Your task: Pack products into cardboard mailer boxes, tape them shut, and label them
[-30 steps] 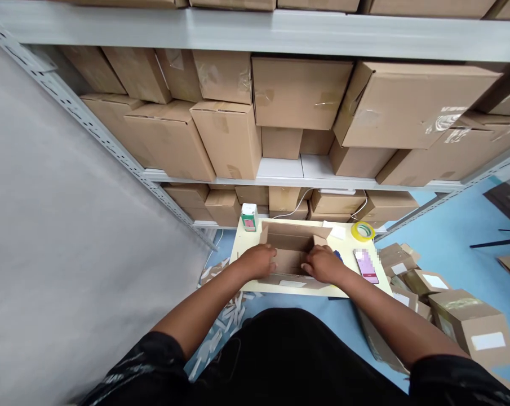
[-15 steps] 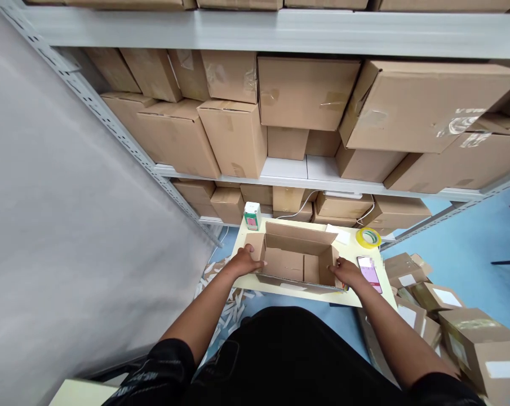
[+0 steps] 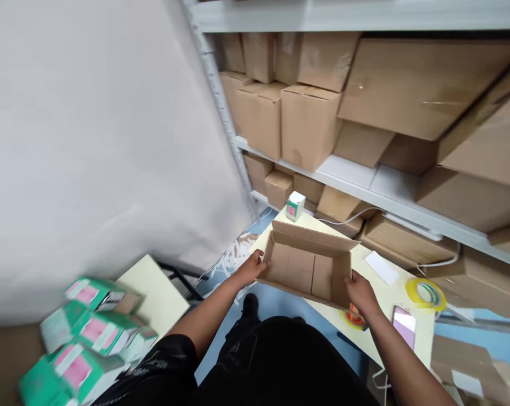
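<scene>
An open cardboard box, its top facing up and no contents showing inside, is between my two hands. My left hand grips its left end with the thumb over the rim. My right hand is closed on the right end wall. The box lies across the front edge of a pale yellow table; whether its base touches the top is hidden. By my right hand sits a roll of tape with an orange core, partly covered by box and wrist.
Behind the table stands a metal shelf rack full of cardboard boxes. On the table are a small green-and-white carton, a white slip, a yellow tape roll and a phone. Several green-and-pink cartons lie at left.
My view has swung left, bringing the green-and-pink cartons into sight. Both hands still hold the cardboard box, which has moved toward me and left over the table edge, uncovering the orange-cored tape.
</scene>
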The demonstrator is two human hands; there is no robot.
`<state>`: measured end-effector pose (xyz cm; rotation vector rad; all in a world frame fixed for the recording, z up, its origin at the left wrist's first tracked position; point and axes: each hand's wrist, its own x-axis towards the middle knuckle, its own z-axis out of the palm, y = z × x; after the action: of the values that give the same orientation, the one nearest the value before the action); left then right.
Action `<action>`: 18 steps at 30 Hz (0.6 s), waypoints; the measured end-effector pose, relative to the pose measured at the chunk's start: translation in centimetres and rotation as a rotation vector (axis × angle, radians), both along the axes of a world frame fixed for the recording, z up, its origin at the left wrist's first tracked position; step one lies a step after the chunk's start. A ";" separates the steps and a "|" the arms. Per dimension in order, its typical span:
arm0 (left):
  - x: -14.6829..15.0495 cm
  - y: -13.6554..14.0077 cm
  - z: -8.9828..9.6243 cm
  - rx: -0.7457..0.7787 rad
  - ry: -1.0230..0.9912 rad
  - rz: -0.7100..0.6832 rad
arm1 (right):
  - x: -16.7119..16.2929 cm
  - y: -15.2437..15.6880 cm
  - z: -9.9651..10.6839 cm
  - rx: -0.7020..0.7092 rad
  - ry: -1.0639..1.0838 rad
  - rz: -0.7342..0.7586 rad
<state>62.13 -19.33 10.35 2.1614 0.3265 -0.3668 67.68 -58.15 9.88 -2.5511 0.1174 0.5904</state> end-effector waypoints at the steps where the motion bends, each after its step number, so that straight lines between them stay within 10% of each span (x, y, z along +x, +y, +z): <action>1: -1.6 0.5 0.4 -0.030 -0.028 0.044 | 0.6 0.7 0.6 0.010 -0.013 0.044; 9: -12.6 5.9 3.0 0.146 -0.014 0.356 | 1.9 11.4 4.4 0.023 -0.039 0.366; 18: -24.9 13.1 7.1 0.484 0.144 0.489 | -2.1 22.5 4.1 -0.050 -0.078 0.627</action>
<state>37.24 -6.26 17.50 2.4194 1.0936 -0.1711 65.62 -35.65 13.96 -2.6395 -0.7256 0.7128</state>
